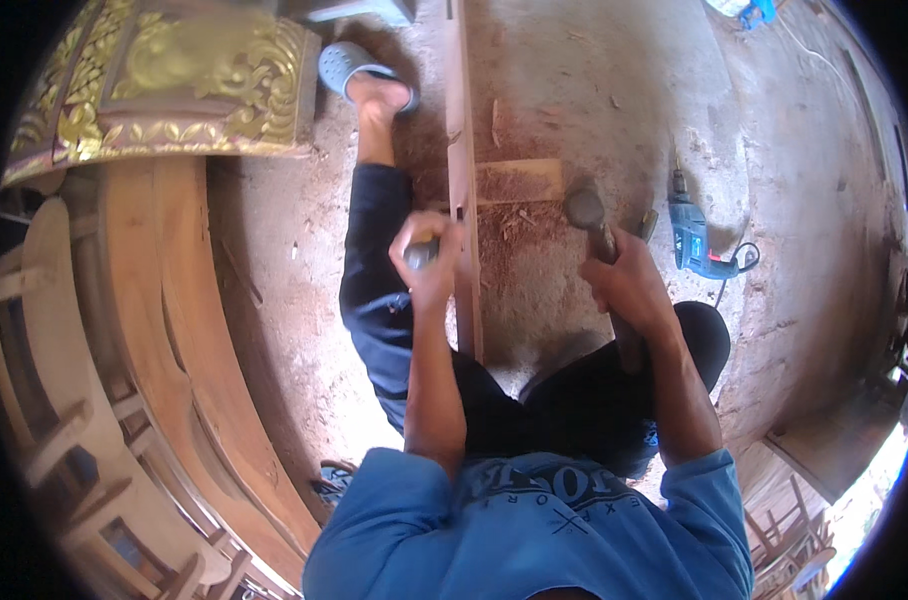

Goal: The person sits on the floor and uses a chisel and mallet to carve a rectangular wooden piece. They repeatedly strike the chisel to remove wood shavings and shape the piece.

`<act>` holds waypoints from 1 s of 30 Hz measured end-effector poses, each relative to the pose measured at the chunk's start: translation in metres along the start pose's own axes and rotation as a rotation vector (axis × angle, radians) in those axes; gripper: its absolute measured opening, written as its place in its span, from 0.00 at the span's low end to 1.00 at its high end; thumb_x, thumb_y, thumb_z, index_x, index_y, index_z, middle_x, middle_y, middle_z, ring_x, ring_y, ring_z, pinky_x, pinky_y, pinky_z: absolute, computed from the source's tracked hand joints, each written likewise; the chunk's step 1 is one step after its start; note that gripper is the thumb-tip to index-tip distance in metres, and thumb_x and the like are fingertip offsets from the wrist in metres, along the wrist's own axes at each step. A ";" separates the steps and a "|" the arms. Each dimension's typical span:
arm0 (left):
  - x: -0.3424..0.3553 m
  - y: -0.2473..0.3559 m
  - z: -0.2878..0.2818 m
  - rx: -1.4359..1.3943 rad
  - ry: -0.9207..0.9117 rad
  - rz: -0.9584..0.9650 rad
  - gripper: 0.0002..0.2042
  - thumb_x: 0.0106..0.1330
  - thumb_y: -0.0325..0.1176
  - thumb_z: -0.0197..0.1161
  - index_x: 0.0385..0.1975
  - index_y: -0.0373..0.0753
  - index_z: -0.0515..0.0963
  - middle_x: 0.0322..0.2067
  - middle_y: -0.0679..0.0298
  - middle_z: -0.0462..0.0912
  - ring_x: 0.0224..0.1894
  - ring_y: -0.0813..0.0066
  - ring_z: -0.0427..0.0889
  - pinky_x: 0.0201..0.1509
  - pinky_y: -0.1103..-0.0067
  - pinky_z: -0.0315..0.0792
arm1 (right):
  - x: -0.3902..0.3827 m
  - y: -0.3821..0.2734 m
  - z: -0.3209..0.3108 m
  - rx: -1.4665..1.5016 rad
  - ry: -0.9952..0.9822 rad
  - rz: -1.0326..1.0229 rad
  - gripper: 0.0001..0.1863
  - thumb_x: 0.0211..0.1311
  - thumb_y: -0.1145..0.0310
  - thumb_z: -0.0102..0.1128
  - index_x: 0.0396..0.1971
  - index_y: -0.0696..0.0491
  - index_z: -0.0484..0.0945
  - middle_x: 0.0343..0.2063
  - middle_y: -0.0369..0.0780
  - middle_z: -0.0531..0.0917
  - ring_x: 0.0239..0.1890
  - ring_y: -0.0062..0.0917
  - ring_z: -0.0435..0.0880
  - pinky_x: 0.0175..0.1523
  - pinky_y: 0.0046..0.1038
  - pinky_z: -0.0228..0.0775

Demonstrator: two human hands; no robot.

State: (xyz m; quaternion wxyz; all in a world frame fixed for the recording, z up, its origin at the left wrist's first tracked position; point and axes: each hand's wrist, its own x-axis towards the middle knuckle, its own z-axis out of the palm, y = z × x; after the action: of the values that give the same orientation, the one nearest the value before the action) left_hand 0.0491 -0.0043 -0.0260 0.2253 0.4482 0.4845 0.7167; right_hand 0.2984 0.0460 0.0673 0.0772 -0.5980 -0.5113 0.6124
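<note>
A long narrow wooden beam (459, 120) runs away from me between my legs. It rests across a short wooden board (534, 178) strewn with shavings. My left hand (429, 280) is closed around what looks like a chisel (422, 252), its round butt facing up, against the left side of the beam. The blade is hidden by the hand. A small dark slot (460, 213) shows in the beam beside the fingers. To the right of the beam, my right hand (632, 285) grips a hammer (585, 208) by its handle, the rounded head raised and apart from the chisel.
A blue power drill (696, 240) lies on the floor to the right. A narrow dark tool (650, 224) shows just beyond my right hand. Gold-painted carved panels (204, 75) stand at the far left, above long planks (189, 330) and curved wooden frames (64, 300).
</note>
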 end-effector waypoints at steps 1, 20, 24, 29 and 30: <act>0.006 0.003 -0.004 -0.070 -0.121 -0.037 0.10 0.53 0.20 0.73 0.22 0.39 0.76 0.21 0.67 0.77 0.26 0.78 0.77 0.36 0.79 0.73 | 0.003 0.000 -0.001 -0.011 -0.017 -0.014 0.09 0.54 0.71 0.60 0.32 0.60 0.73 0.16 0.39 0.75 0.15 0.22 0.75 0.23 0.30 0.67; 0.117 -0.068 0.005 -0.053 -0.023 -0.666 0.09 0.60 0.31 0.73 0.24 0.34 0.80 0.17 0.67 0.77 0.13 0.79 0.71 0.18 0.80 0.64 | 0.011 0.005 0.014 -0.108 -0.010 0.036 0.08 0.54 0.72 0.60 0.29 0.58 0.72 0.16 0.36 0.74 0.15 0.21 0.75 0.21 0.28 0.65; 0.116 -0.084 0.012 0.021 -0.058 -0.695 0.09 0.59 0.32 0.72 0.23 0.35 0.81 0.16 0.67 0.77 0.13 0.79 0.71 0.17 0.80 0.63 | 0.010 0.003 0.017 -0.094 -0.041 0.028 0.08 0.55 0.72 0.62 0.31 0.57 0.72 0.17 0.35 0.74 0.14 0.19 0.73 0.20 0.24 0.64; 0.109 -0.086 0.024 0.046 -0.074 -0.669 0.12 0.60 0.34 0.72 0.18 0.36 0.80 0.14 0.68 0.76 0.13 0.80 0.72 0.16 0.79 0.63 | 0.006 -0.010 0.014 -0.068 0.034 -0.033 0.12 0.55 0.71 0.63 0.38 0.57 0.75 0.18 0.34 0.74 0.15 0.19 0.73 0.21 0.25 0.64; 0.106 -0.084 0.024 0.053 -0.113 -0.613 0.13 0.60 0.34 0.72 0.16 0.37 0.78 0.14 0.68 0.76 0.13 0.82 0.72 0.16 0.79 0.64 | 0.005 -0.022 0.009 -0.052 0.076 -0.072 0.12 0.56 0.70 0.63 0.38 0.58 0.76 0.18 0.34 0.74 0.16 0.19 0.74 0.22 0.25 0.64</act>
State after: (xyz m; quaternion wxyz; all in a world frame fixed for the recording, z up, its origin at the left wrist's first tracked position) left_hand 0.0078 0.1238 -0.0531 0.4457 0.3259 0.6023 0.5765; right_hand 0.2784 0.0550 0.0776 0.1030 -0.6038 -0.5449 0.5727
